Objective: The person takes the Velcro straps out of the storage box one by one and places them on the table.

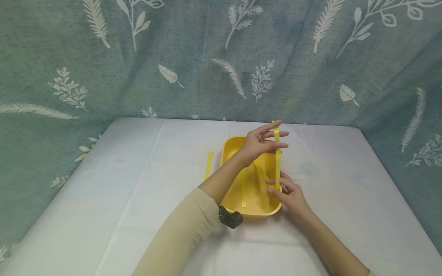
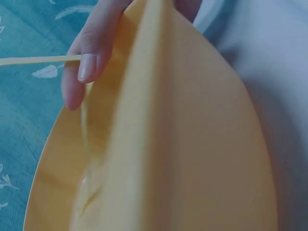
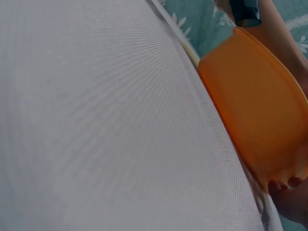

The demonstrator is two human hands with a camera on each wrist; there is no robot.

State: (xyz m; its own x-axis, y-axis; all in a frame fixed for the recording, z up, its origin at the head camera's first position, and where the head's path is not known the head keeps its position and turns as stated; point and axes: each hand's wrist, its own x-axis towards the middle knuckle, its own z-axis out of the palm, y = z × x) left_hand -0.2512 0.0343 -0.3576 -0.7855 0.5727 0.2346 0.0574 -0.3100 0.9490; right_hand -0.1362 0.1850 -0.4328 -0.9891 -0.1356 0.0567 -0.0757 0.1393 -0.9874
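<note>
A yellow flat strip (image 1: 277,165) runs upright along the right rim of a yellow basin (image 1: 266,213). My left hand (image 1: 257,143) reaches across the basin and holds the strip's upper part between thumb and fingers. Lower down, at the rim, my right hand (image 1: 291,193) pinches the strip between thumb and finger. The left wrist view shows the right hand's fingertips (image 2: 88,67) on the strip (image 2: 38,60). In the right wrist view the right hand (image 3: 292,202) is beside the basin's wall (image 3: 255,101), mostly out of frame. More yellow strips (image 1: 243,191) lie inside the basin.
Another yellow strip (image 1: 208,165) with a wider, buckle-like end lies left of the basin, partly hidden by the left arm. A black device (image 1: 230,217) sits on the left forearm above the basin's near rim. White cloth (image 1: 138,214) covers the table; a patterned curtain (image 1: 193,57) stands behind.
</note>
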